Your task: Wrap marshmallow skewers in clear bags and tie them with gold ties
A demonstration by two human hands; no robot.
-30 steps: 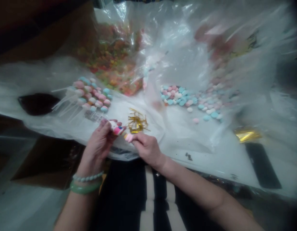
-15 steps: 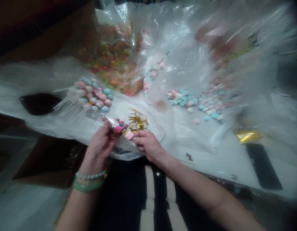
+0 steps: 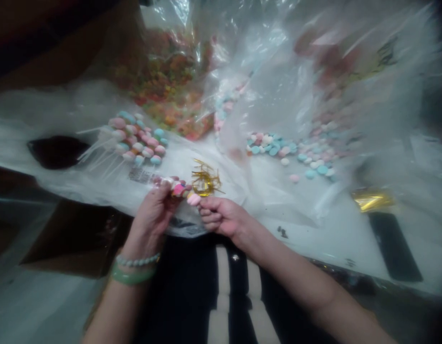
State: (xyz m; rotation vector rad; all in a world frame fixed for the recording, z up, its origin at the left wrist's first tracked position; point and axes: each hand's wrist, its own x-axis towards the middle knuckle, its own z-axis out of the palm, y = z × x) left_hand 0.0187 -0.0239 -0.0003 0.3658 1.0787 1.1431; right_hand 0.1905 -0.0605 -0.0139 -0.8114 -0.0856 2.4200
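Note:
Between my hands, near the table's front edge, is a candy skewer (image 3: pixel 179 189) with a bright pink piece and a pale pink marshmallow (image 3: pixel 194 199) at its right end. My left hand (image 3: pixel 156 205), wearing a beaded bracelet and a green bangle, is closed around its left part. The fingertips of my right hand (image 3: pixel 219 215) pinch the marshmallow end. Just behind the hands lies a small heap of gold twist ties (image 3: pixel 205 179). A bundle of finished-looking marshmallow skewers (image 3: pixel 136 138) on white sticks rests to the left, sticks pointing left.
Orange and green candies fill a clear bag (image 3: pixel 177 91) at the back. Loose pastel marshmallows (image 3: pixel 274 143) spread across the right. A gold foil strip (image 3: pixel 373 200) and a dark flat rectangular object (image 3: pixel 394 246) lie far right. An open cardboard box (image 3: pixel 70 243) stands below left.
Both hands stay at the candy skewer with only slight shifts. Less of the clear wrapping shows above my left fingers, and my right hand has moved slightly right.

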